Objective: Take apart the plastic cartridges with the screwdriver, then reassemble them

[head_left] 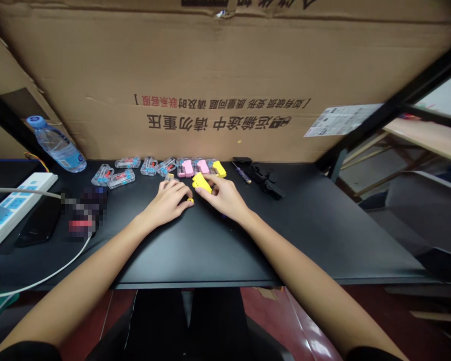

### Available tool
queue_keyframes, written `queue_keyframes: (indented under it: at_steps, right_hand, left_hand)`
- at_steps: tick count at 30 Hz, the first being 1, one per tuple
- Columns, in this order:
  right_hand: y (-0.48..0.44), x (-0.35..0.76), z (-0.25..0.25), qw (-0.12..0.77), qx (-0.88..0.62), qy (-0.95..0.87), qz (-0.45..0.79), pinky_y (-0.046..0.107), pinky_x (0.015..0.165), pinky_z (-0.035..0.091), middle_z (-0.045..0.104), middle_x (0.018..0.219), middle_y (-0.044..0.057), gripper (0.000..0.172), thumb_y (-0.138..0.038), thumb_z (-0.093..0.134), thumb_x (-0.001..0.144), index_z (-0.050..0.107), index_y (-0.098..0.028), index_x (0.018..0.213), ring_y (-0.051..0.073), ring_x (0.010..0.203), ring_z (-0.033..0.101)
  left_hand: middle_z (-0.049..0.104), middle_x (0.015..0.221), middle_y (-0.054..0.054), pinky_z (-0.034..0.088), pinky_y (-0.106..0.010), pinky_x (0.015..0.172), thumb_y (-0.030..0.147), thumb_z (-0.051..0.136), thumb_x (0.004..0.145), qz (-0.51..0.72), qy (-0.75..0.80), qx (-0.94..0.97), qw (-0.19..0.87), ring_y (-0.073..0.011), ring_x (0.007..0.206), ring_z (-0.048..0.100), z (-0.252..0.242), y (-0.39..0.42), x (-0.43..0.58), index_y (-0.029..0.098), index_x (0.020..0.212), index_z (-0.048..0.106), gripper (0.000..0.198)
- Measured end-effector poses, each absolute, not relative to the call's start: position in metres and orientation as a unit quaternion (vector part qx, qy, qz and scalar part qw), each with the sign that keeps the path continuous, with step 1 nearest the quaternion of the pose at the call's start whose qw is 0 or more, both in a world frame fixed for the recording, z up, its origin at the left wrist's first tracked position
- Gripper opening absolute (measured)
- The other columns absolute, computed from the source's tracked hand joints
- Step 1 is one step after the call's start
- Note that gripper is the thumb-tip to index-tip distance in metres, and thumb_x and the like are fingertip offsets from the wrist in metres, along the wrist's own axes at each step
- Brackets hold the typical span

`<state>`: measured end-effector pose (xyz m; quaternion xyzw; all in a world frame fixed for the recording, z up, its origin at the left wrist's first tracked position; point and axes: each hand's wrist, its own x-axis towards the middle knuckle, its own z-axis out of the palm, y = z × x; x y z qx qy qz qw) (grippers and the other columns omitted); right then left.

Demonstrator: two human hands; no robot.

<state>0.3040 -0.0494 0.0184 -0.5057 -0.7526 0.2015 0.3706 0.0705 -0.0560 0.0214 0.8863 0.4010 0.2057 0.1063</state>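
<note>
My right hand [223, 195] pinches a bright yellow plastic piece [202, 183], shaped like part of a small toy pistol, between thumb and fingers. Just left of it, my left hand [167, 201] is curled low over the black table, with a tiny round yellow part [190, 200] between thumb and index fingertip. A clear piece with some yellow [169, 176] shows past the left fingers; how it is held is hidden. Behind both hands stand toy pistols with pink grips [187, 168] and one with a yellow grip [219, 169].
Several clear cases with blue and red parts [122, 178] lie at the back left. A water bottle [58, 144], white power strip [17, 208], dark phone [39, 220] and cable [65, 268] occupy the left side. Black straps [263, 178] lie right of the hands, before a cardboard wall [210, 65].
</note>
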Motion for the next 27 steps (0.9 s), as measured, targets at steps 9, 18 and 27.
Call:
queue_keyframes:
  at_steps: [9,18,27]
  right_hand:
    - [-0.059,0.293,0.031,0.383,-0.469,-0.626,0.492,0.026,0.045,0.043,0.064,0.074,0.0,0.043,-0.054,0.071,0.093,0.079,-0.016,0.111,0.011,0.046,0.051]
    - [-0.067,0.283,0.031,0.383,-0.424,-0.465,0.677,0.019,0.041,0.025,0.044,0.06,-0.007,0.029,-0.042,0.076,0.089,0.062,-0.018,0.079,0.004,0.045,0.022]
    - [-0.071,0.281,0.033,0.375,-0.426,-0.439,0.697,0.019,0.041,0.021,0.044,0.06,-0.007,0.031,-0.042,0.076,0.088,0.057,-0.019,0.077,0.004,0.046,0.02]
  left_hand:
    - [0.078,0.105,-0.006,0.057,-0.033,0.085,0.025,0.064,0.108,0.423,0.325,0.836,0.13,-0.0187,0.091,0.072,0.028,-0.053,0.065,0.02,0.113,0.073,0.011]
    - [0.084,0.108,-0.007,0.063,-0.037,0.094,0.018,0.06,0.11,0.426,0.23,0.873,0.055,-0.0196,0.098,0.078,0.031,-0.055,0.061,0.02,0.121,0.078,0.021]
    - [0.086,0.112,-0.007,0.066,-0.034,0.089,0.017,0.063,0.109,0.442,0.225,0.865,0.071,-0.0193,0.097,0.082,0.027,-0.053,0.06,0.021,0.123,0.08,0.023]
